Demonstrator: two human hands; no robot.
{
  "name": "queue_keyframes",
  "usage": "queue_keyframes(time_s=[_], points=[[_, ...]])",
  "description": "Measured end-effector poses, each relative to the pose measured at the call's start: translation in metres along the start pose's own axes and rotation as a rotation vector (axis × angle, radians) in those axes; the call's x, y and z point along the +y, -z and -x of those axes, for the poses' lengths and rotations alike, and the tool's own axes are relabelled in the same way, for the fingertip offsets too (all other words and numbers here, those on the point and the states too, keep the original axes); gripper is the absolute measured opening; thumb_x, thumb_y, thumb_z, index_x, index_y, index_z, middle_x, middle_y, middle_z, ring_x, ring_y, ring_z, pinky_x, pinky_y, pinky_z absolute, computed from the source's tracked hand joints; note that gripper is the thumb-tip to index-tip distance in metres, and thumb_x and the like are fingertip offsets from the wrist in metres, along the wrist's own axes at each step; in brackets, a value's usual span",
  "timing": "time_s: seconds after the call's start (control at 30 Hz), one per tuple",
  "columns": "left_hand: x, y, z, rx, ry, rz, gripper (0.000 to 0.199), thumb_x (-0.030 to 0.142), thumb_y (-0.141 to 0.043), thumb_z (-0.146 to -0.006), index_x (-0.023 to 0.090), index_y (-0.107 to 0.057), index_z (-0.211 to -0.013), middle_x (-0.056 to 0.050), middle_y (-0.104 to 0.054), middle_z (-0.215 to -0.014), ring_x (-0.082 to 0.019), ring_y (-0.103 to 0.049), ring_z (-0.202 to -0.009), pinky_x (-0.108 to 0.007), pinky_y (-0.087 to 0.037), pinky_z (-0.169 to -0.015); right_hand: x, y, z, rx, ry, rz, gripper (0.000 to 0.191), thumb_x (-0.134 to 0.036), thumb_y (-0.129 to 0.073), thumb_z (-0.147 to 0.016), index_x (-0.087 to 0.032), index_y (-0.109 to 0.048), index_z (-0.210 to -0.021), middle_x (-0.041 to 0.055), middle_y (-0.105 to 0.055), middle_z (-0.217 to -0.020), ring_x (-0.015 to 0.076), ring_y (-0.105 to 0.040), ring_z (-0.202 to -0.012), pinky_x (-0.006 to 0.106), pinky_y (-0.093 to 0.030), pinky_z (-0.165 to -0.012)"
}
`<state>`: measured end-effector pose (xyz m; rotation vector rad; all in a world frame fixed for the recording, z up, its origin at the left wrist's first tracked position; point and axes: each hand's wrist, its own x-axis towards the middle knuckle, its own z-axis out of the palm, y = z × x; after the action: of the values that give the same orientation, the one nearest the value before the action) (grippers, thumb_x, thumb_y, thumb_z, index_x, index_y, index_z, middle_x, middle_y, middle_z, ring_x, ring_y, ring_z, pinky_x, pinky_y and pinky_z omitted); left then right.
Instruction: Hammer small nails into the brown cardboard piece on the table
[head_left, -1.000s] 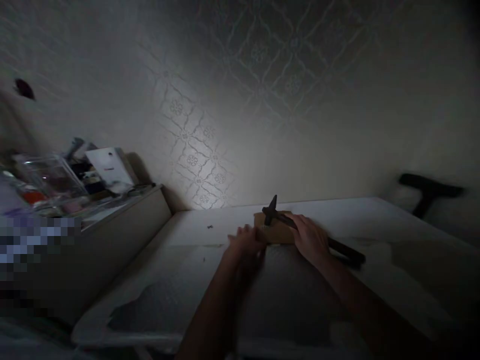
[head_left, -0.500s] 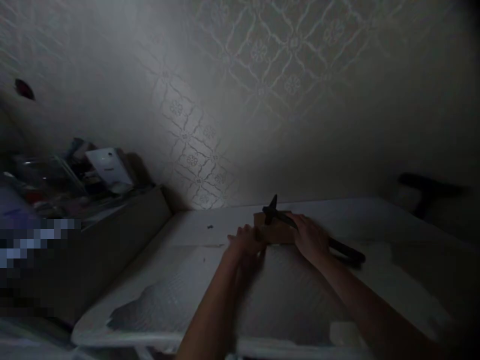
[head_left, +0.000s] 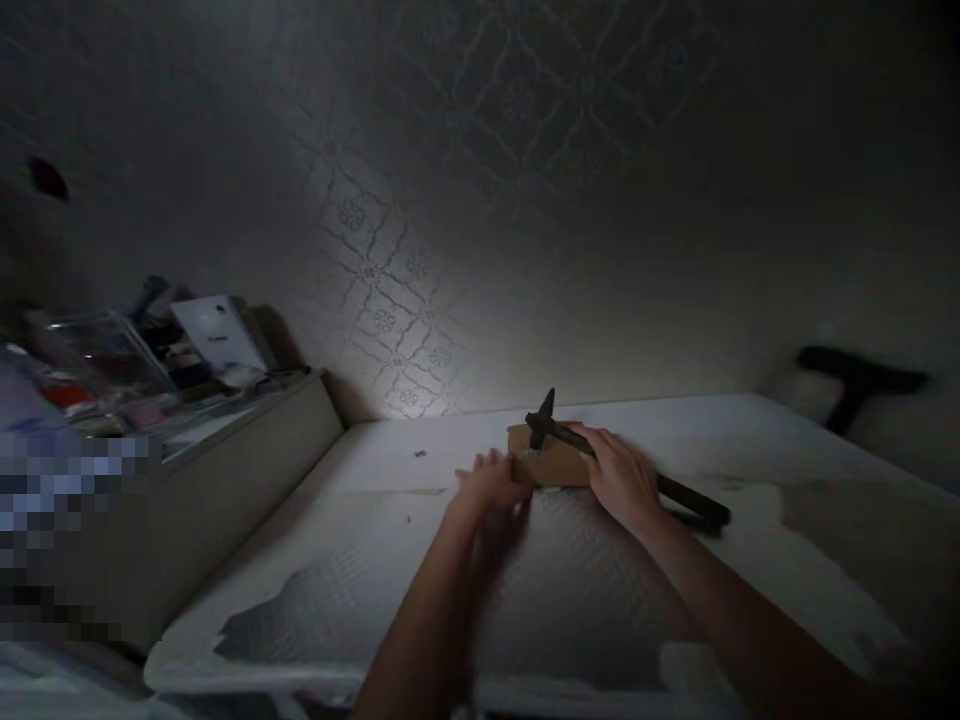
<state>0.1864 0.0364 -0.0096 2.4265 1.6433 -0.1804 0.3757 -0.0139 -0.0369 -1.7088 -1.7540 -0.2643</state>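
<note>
Fingers of the left hand [head_left: 491,485] are resting half-bent at the left edge of a flat, brown, rectangular, cardboard-like piece [head_left: 562,470], seemingly steadying it on the white tabletop [head_left: 382,455]; whether they are pinching anything, I cannot tell. Above that piece, a dark, long-handled hammer with a wedge-shaped head [head_left: 541,424] is slanting, the right hand's [head_left: 622,480] fingers clasping it mid-handle, probably for closer control.

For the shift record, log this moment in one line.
left hand: at left edge of cardboard, grip unclear | right hand: around hammer handle | hammer head: over cardboard, contact unclear
</note>
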Motion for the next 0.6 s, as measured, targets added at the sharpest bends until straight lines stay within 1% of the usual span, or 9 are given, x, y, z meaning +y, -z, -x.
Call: queue_keyframes(time_s=[0.1, 0.2, 0.3, 0.5, 0.6], points=[[0.0014, 0.0015, 0.0016, 0.002, 0.009, -0.003, 0.060, 0.054, -0.044, -0.080, 0.025, -0.036, -0.132, -0.013, -0.032, -0.144, -0.036, -0.029, -0.131, -0.065, -0.032, -0.095, 0.0014, -0.0012, -0.0001, -0.006, 0.009, -0.008, 0.040, -0.005, -0.044, -0.082, -0.024, -0.054, -0.116, 0.0035, -0.062, -0.108, 0.0194, -0.056, -0.095, 0.030, -0.041, -0.078], [0.0027, 0.0028, 0.0030, -0.002, 0.006, -0.007, 0.058, 0.051, -0.045, -0.080, 0.025, -0.037, -0.131, -0.013, -0.032, -0.143, -0.036, -0.030, -0.130, -0.063, -0.033, -0.094, 0.0030, -0.0025, -0.0005, -0.006, 0.005, -0.012, 0.040, -0.005, -0.044, -0.082, -0.024, -0.053, -0.117, 0.0034, -0.062, -0.109, 0.0192, -0.056, -0.096, 0.029, -0.041, -0.079], [0.0024, 0.0020, 0.0027, 0.019, 0.003, 0.004, 0.058, 0.052, -0.046, -0.080, 0.025, -0.038, -0.131, -0.013, -0.036, -0.140, -0.035, -0.032, -0.129, -0.061, -0.035, -0.094, 0.0037, -0.0026, -0.0009, -0.021, 0.004, 0.003, 0.039, -0.006, -0.046, -0.082, -0.023, -0.054, -0.116, 0.0039, -0.062, -0.106, 0.0198, -0.056, -0.095, 0.029, -0.041, -0.077], [0.0016, -0.0002, 0.0009, 0.013, 0.019, 0.020, 0.059, 0.052, -0.046, -0.081, 0.025, -0.037, -0.133, -0.014, -0.031, -0.144, -0.036, -0.028, -0.132, -0.063, -0.031, -0.096, 0.0057, -0.0042, -0.0008, -0.002, 0.007, -0.004, 0.039, -0.007, -0.044, -0.083, -0.024, -0.053, -0.117, 0.0040, -0.062, -0.109, 0.0197, -0.056, -0.097, 0.030, -0.041, -0.078], [0.0026, 0.0002, 0.0010, 0.021, 0.028, 0.015, 0.058, 0.051, -0.046, -0.080, 0.026, -0.038, -0.132, -0.013, -0.034, -0.143, -0.035, -0.029, -0.131, -0.062, -0.032, -0.096, 0.0071, -0.0055, -0.0007, -0.009, 0.013, -0.005, 0.040, -0.006, -0.045, -0.082, -0.023, -0.053, -0.117, 0.0045, -0.062, -0.110, 0.0201, -0.056, -0.097, 0.030, -0.041, -0.079]])
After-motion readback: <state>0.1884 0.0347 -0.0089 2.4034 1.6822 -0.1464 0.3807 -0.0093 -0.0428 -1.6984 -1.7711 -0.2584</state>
